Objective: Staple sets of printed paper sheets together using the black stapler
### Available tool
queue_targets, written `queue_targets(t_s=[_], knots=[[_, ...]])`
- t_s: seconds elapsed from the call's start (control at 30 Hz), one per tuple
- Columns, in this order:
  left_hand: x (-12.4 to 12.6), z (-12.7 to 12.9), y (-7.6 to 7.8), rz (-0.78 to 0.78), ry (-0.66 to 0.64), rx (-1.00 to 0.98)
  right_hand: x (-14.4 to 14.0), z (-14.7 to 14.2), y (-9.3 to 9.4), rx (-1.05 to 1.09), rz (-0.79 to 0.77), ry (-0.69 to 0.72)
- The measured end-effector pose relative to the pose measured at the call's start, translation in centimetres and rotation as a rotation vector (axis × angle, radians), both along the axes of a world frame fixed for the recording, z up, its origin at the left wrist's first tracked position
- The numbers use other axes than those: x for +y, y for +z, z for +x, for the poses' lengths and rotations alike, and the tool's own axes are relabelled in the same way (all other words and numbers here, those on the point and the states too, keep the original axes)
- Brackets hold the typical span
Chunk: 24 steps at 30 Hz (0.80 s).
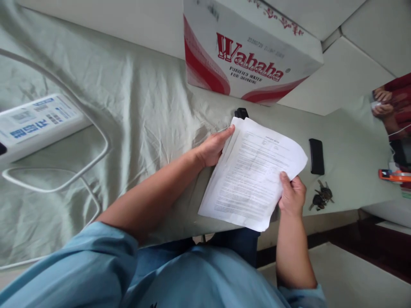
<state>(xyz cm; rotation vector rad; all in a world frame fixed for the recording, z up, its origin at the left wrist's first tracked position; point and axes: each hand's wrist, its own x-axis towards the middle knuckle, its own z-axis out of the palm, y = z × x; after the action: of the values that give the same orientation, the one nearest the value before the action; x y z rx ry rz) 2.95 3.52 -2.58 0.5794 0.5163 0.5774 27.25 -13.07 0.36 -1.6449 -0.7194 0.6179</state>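
Observation:
A small stack of printed paper sheets (248, 175) is held tilted above the cloth-covered table, its top page filled with lines of text too small to read. My left hand (214, 147) grips the stack's upper left edge, thumb on top and fingers underneath. On the lower right edge, my right hand (292, 192) pinches the sheets with its thumb over the page. The fingers beneath the paper are partly hidden. Just beyond the top edge lies a small black object (241, 113), partly covered by the sheets.
A white and red Wahaha water carton (250, 55) stands at the back. Right of the papers lie a black phone (316, 156) and a bunch of keys (322, 196). A white box-like device (41, 124) and white cable (105, 145) are left. Another person's hands (382, 102) show far right.

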Motion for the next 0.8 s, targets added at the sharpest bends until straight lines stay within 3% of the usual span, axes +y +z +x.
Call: queue_targets(t_s=[0.13,0.27,0.4,0.63,0.8], knots=[[0.1,-0.1,-0.3,-0.046,-0.012,-0.166,-0.6,1.2,0.2,-0.146,-0.005,-0.071],[0.4,-0.4,-0.3,-0.150,-0.049,-0.239,-1.3,2.3,2.6,-0.216,0.011,-0.162],[0.6,-0.4,-0.2,-0.194,-0.072,-0.265,-1.6,2.7,4.6,-0.182,0.042,-0.144],[0.7,0.1,-1.1,-0.130,-0.041,-0.260,0.3,1.3,2.9,-0.151,-0.012,-0.035],[0.6,0.1,-0.9,-0.068,-0.053,-0.304,1.4,0.7,2.1,-0.115,-0.016,0.038]])
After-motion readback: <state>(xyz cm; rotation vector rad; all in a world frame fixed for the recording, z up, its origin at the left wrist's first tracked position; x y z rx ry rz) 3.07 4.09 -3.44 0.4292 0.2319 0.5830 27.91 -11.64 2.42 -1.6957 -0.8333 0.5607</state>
